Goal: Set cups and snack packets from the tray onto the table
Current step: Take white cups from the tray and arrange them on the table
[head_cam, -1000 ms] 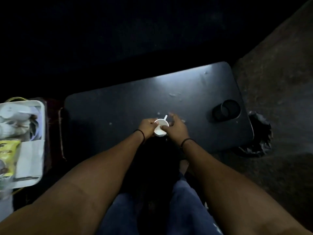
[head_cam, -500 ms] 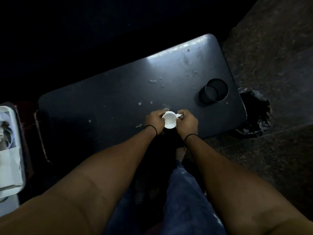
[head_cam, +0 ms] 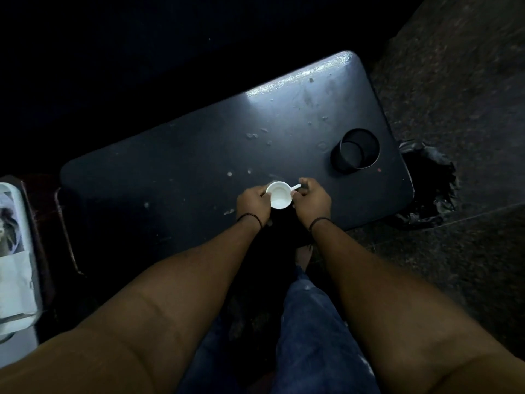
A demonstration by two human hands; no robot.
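Observation:
A small white cup with a thin white handle stands upright near the front edge of the dark table. My left hand grips its left side. On the right, my right hand pinches the handle and touches the cup's side. Only the white tray edge shows at the far left, with paper or packets on it that are too dim to identify.
A round cup-holder hole is sunk in the table's right end. A crumpled black bag lies on the stone floor past the right edge. Small crumbs dot the table top. My knees in blue jeans sit under the front edge.
The view has shifted, so the table sits further right and lower. Both hands keep hold of the cup, which has turned from tilted to upright with its handle pointing right.

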